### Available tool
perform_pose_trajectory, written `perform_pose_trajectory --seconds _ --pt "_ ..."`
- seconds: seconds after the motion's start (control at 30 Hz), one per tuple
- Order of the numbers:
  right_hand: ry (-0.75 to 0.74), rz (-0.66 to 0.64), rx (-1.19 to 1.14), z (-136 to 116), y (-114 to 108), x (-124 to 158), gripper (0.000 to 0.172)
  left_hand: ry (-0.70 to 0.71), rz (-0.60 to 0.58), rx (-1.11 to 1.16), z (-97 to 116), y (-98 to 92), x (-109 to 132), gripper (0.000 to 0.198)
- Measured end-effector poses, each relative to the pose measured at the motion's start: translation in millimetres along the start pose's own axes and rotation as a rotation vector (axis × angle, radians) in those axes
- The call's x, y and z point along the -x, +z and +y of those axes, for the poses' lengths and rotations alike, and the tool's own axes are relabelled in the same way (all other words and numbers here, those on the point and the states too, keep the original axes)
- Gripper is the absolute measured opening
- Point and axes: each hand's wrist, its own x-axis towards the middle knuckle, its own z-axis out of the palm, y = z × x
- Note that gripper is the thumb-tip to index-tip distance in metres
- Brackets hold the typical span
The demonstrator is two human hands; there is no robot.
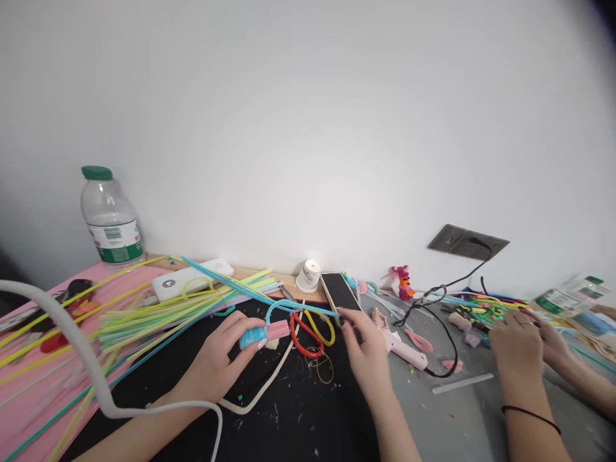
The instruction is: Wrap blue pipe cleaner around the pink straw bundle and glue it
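My left hand (222, 353) grips a short bundle (254, 337) wrapped in light blue, with pink strands (278, 330) sticking out of its right end. A light blue pipe cleaner (304, 307) bends up from the bundle and runs to the right. Its far end is pinched between the fingers of my right hand (363, 337). Just below this strand lie a red pipe cleaner loop (308, 353) and a yellow loop (332, 330) on the black mat (308, 417). A thin rubber band (323, 378) lies close by.
Many loose pipe cleaners (158, 321) spread across the left side, near a plastic bottle (111, 218) and a white box (190, 280). A paper cup (308, 276), phone (339, 292) and pink glue gun (404, 353) with black cord stand behind and right. Another person's hands (517, 343) work far right.
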Motion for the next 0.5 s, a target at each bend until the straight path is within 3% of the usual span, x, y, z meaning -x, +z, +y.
perform_pose_trajectory --seconds 0.1,0.17,0.27,0.33,0.43,0.5 --pt "0.156 0.199 0.148 27 -20 -6 0.036 -0.012 0.039 -0.006 -3 0.8 1 0.018" --pt "0.282 0.231 0.311 47 -34 -6 0.045 -0.022 0.059 -0.004 -4 0.9 0 0.018" --pt "0.463 0.115 0.598 72 -54 0 0.06 -0.051 0.072 -0.002 -4 0.5 -1 0.019" --pt "0.522 0.006 0.713 84 -62 5 0.06 -0.07 0.071 0.005 -4 0.3 -2 0.02" --pt "0.591 -0.134 0.75 93 -67 10 0.058 -0.095 0.052 0.032 -5 1.0 -2 0.021" --pt "0.618 -0.159 0.744 94 -66 10 0.057 -0.111 0.047 0.05 -6 1.9 -1 0.022"
